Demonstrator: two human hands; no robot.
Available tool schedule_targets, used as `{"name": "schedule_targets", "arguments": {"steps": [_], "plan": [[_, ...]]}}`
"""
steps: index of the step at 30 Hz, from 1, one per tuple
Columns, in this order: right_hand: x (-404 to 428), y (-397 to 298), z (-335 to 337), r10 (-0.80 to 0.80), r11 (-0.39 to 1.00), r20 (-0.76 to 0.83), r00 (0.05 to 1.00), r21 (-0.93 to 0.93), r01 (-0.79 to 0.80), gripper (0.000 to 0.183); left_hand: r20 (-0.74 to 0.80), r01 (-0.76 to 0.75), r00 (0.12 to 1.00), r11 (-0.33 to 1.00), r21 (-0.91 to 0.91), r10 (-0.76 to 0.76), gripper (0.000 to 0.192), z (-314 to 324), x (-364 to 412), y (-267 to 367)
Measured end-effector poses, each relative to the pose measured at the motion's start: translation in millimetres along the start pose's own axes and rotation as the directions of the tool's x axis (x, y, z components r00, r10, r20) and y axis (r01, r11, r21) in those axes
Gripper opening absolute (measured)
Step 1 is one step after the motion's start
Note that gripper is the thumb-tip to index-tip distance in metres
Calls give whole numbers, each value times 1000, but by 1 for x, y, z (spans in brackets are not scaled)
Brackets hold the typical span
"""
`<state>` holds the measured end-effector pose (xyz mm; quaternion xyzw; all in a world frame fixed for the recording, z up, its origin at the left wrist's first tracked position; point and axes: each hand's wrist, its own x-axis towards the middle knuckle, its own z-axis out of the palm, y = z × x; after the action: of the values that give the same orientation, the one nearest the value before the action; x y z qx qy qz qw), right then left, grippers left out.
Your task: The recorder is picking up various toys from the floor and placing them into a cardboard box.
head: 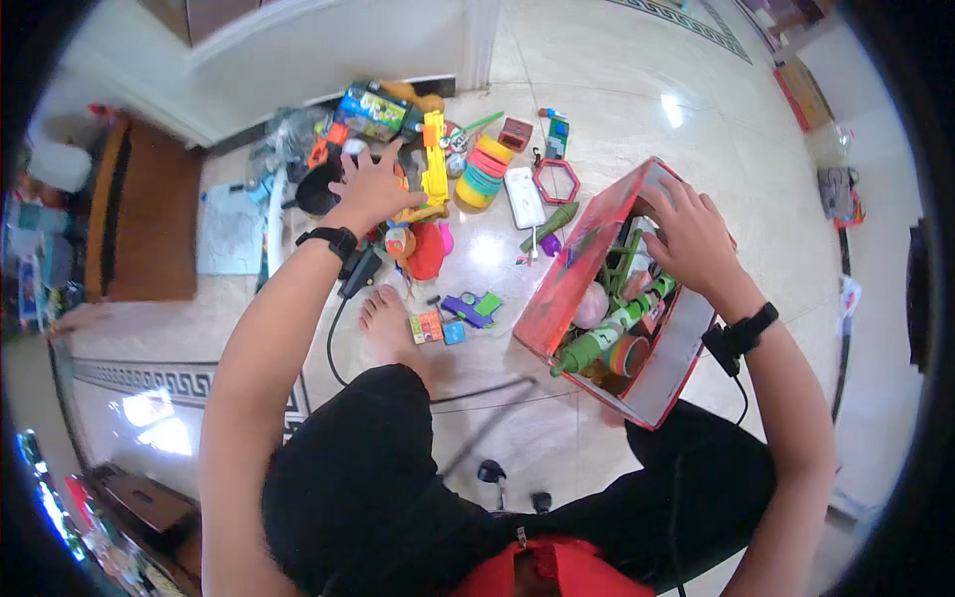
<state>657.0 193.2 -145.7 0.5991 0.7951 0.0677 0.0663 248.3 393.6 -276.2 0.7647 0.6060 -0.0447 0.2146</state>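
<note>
My left hand (377,186) is spread over a pile of toys, fingers apart, near a yellow toy gun (434,164) and a black toy pan (317,192). Below it lie an orange-and-blue toy figure (401,240) and a red rounded toy (428,252). On the right, my right hand (690,242) grips the far end of a tilted red cardboard box (571,265), the thumb on the inner side. Inside that box are a green camouflage toy tube (619,328), a pale pink ball (592,306) and a rainbow coil (627,354). The hand hides some of the contents.
Stacked coloured cups (483,173), a white device (525,198), a red octagonal ring (556,181) and a green toy piece (550,226) lie on the tiled floor. By my foot (388,321) are a purple-green toy gun (471,307) and small blocks (427,327). A cable (333,354) hangs from the left wrist.
</note>
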Motion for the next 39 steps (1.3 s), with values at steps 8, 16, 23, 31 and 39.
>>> {"name": "schedule_targets", "arguments": {"steps": [8,16,23,31,39], "plan": [[98,-20,7,25,992,63,998,118,-32,68,-17,20,1000,981,-193,-23,124,112,20,-35],[232,-53,54,20,995,182,983,94,-38,75,91,140,989,952,-273,-119,123,105,10,-42],[272,-98,124,66,960,352,934,235,-156,98,62,132,991,952,-277,-119,119,111,6,-46],[259,-154,206,98,956,505,857,191,-222,138,-24,66,996,930,-361,-80,109,129,1,-55],[250,-152,226,34,942,376,926,296,-155,124,-137,-21,989,894,-448,-45,89,127,-4,-60]]}}
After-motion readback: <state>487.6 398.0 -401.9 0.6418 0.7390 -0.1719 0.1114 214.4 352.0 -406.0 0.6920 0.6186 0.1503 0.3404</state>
